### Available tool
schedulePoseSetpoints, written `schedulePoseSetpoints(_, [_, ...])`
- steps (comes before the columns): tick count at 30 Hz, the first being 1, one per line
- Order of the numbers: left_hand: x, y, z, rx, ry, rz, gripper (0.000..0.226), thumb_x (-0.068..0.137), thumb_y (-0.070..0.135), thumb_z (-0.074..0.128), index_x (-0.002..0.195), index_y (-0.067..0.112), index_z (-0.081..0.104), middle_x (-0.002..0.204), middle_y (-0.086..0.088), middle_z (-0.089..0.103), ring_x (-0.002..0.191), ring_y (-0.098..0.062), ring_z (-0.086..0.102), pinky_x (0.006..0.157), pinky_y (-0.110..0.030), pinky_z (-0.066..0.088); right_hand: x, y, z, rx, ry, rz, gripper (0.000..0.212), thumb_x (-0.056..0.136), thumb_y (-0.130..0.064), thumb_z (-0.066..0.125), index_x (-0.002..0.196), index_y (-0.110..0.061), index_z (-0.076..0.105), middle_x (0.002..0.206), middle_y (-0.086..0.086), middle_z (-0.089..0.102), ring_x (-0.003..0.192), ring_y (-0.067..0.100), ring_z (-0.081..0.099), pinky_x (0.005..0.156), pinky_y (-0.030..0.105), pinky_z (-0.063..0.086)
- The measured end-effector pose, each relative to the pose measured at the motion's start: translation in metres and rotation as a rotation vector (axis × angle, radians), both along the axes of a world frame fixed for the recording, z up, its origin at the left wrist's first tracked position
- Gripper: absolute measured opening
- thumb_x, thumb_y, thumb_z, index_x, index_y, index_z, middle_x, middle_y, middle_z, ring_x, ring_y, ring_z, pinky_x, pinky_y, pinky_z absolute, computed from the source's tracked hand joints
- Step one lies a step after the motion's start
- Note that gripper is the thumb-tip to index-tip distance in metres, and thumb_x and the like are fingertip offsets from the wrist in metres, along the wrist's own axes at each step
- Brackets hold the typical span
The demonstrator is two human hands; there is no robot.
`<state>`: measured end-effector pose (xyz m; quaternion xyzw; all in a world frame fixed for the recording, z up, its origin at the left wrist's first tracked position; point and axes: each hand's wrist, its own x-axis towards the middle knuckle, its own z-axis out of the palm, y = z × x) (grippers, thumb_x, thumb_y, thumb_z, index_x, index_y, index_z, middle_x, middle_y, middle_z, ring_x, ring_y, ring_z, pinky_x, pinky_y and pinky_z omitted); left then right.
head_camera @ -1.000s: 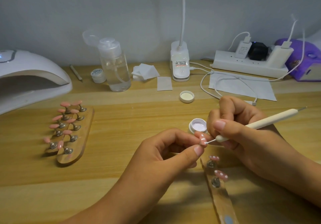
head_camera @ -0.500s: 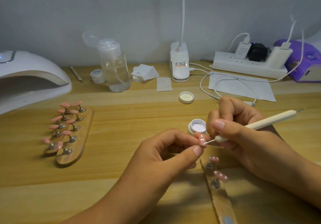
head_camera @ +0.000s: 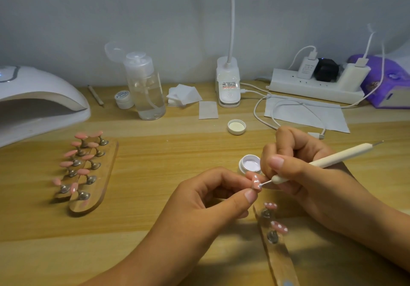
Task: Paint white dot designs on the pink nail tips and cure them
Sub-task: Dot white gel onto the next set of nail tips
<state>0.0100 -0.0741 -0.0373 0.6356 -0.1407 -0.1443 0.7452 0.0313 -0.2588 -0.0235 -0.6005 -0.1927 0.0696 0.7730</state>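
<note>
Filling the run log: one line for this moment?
step: dotting | left hand: pinches nail tip | right hand: holds pen, point at nail tip | pot: open

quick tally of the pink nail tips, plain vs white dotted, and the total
plain pink tips on the left holders: 10
dotted tips on the near holder: 2
dotted tip pinched in the left hand: 1
total: 13

Matt wood-grain desk [head_camera: 155,197]. Near its left edge, glossy pink nail tips [head_camera: 81,135] sit on dull metal stands [head_camera: 83,195] atop a wooden strip [head_camera: 105,174]. Along the back edge are a clear plastic bottle [head_camera: 146,88], a glossy white curing lamp [head_camera: 40,86] and a matt paper sheet [head_camera: 306,115]. Nearer the front is a matt cream dotting tool [head_camera: 332,158], metal-tipped.
</note>
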Motion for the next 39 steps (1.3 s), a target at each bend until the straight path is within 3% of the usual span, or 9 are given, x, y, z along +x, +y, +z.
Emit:
schedulePoseSetpoints(3, [0.0,0.001,-0.001,0.015,-0.007,-0.002,0.017,0.066,0.033,0.073,0.079,0.023,0.076,0.085,0.005,0.073,0.075,-0.004,0.062,0.068,-0.018,0.052,0.004,-0.001,0.001,0.097,0.041,0.022,0.03,0.07,-0.029,0.081,0.062,-0.021,0.053,0.053,-0.004,0.047,0.049,0.007,0.042,0.062,0.022,0.053])
schedulePoseSetpoints(6, [0.0,0.001,0.0,0.021,-0.007,-0.004,0.019,0.066,0.034,0.073,0.081,0.024,0.076,0.082,0.003,0.072,0.073,-0.005,0.062,0.069,-0.018,0.052,0.011,-0.007,0.003,0.106,-0.008,-0.023,0.027,0.071,-0.035,0.081,0.072,-0.021,0.058,0.055,-0.007,0.049,0.048,0.003,0.048,0.077,0.034,0.057])
schedulePoseSetpoints(10, [0.0,0.0,0.001,0.009,0.002,-0.007,0.018,0.066,0.034,0.073,0.081,0.025,0.076,0.082,0.006,0.072,0.072,-0.003,0.062,0.068,-0.016,0.051,0.02,-0.019,0.005,-0.061,-0.16,-0.151,0.02,0.077,-0.037,0.074,0.092,-0.025,0.072,0.086,-0.007,0.07,0.083,0.006,0.066,0.089,0.029,0.052])
schedulePoseSetpoints(14, [0.0,0.0,0.002,0.014,0.003,-0.007,0.02,0.065,0.035,0.073,0.082,0.024,0.077,0.082,0.007,0.072,0.074,-0.002,0.062,0.068,-0.017,0.051,0.021,-0.019,-0.004,-0.384,-0.393,-0.353,0.014,0.091,-0.028,0.061,0.09,-0.021,0.073,0.086,-0.009,0.069,0.076,0.008,0.06,0.074,0.017,0.048])
schedulePoseSetpoints(18, [0.001,-0.001,0.003,-0.001,0.019,0.01,0.022,0.063,0.035,0.074,0.083,0.025,0.077,0.081,0.005,0.072,0.074,-0.004,0.063,0.067,-0.017,0.052,0.022,-0.014,-0.011,-0.575,-0.521,-0.356,0.013,0.092,-0.032,0.051,0.087,-0.026,0.061,0.08,-0.012,0.063,0.071,0.014,0.056,0.067,0.018,0.044])
schedulePoseSetpoints(25, [0.0,0.0,0.003,-0.012,0.019,0.029,0.017,0.063,0.034,0.074,0.078,0.027,0.075,0.077,0.008,0.07,0.072,-0.003,0.062,0.068,-0.019,0.052,0.025,-0.012,-0.014,-0.739,-0.613,-0.319,0.028,0.095,-0.049,0.045,0.09,-0.026,0.06,0.084,-0.014,0.057,0.073,0.015,0.053,0.064,0.025,0.044])
schedulePoseSetpoints(30, [-0.002,0.003,0.005,-0.014,-0.092,0.137,0.017,0.065,0.036,0.074,0.08,0.028,0.074,0.078,0.007,0.071,0.07,-0.004,0.066,0.067,-0.02,0.054,0.026,-0.012,-0.013,-0.793,-0.651,-0.303,0.026,0.093,-0.041,0.047,0.09,-0.021,0.063,0.083,-0.015,0.058,0.074,0.014,0.053,0.064,0.024,0.044])
schedulePoseSetpoints(34, [0.005,0.002,0.002,-0.034,-0.03,0.118,0.019,0.062,0.035,0.074,0.079,0.024,0.074,0.076,0.007,0.07,0.071,-0.003,0.063,0.066,-0.018,0.052,0.023,-0.012,-0.012,-0.726,-0.621,-0.319,0.02,0.093,-0.035,0.049,0.09,-0.02,0.063,0.083,-0.013,0.06,0.075,0.016,0.055,0.065,0.024,0.045])
schedulePoseSetpoints(39, [0.009,0.001,0.0,-0.003,-0.044,0.075,0.019,0.063,0.035,0.074,0.08,0.027,0.074,0.076,0.007,0.07,0.07,-0.004,0.062,0.068,-0.019,0.051,0.018,-0.014,-0.005,-0.324,-0.4,-0.422,0.009,0.088,-0.03,0.068,0.083,-0.024,0.063,0.079,-0.007,0.063,0.074,0.008,0.061,0.071,0.015,0.048])
